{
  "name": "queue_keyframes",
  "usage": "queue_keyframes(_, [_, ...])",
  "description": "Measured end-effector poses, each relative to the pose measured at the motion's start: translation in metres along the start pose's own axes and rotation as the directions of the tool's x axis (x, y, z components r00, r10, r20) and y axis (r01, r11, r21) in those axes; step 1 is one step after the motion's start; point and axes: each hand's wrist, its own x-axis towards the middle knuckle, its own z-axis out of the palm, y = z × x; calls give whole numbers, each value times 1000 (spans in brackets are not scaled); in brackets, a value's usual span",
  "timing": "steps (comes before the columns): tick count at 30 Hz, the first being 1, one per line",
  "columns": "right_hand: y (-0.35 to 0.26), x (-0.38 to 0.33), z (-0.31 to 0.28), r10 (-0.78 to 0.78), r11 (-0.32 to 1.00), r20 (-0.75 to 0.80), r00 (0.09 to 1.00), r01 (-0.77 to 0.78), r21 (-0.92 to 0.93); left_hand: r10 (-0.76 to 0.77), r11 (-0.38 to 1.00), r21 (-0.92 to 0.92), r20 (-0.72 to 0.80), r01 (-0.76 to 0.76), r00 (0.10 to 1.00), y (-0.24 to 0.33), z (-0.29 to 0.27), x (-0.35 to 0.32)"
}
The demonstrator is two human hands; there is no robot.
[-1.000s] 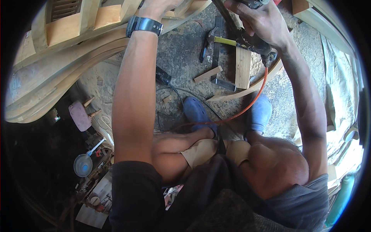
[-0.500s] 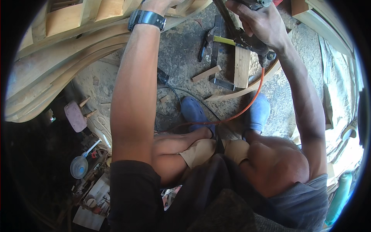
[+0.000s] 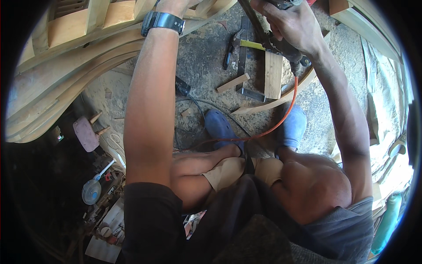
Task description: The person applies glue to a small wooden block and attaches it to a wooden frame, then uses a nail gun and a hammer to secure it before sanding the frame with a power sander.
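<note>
Two hands up | right hand (image 3: pixel 292 22) grips power tool (image 3: pixel 283 46), axis slanting down-right | left hand (image 3: pixel 176 5) grip unclear, likely on curved wood (image 3: pixel 88 66)

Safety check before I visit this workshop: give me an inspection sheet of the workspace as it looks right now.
Surface: dusty concrete floor, wood offcuts scattered.
Job's things: curved wooden frame; power tool.
Clutter: pliers, metal square, short plank, small stool, small fan.
Hands: left hand on the frame, mostly cut off by the edge; right hand gripping the power tool.
Cables: orange hose and black cord running past the blue shoes.
Surroundings: stacked timber at right.
</note>
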Motion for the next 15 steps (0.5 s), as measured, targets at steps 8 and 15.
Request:
queue_keyframes(8, [-21, -2, -2, 169, 986, 22, 985, -168, -20, 38, 963, 263, 86, -59, 996, -15, 10, 12])
queue_keyframes(15, [-11, -13, -1, 138, 989, -5, 990, -138, -46, 15, 970, 238, 99, -39, 995, -20, 8, 12])
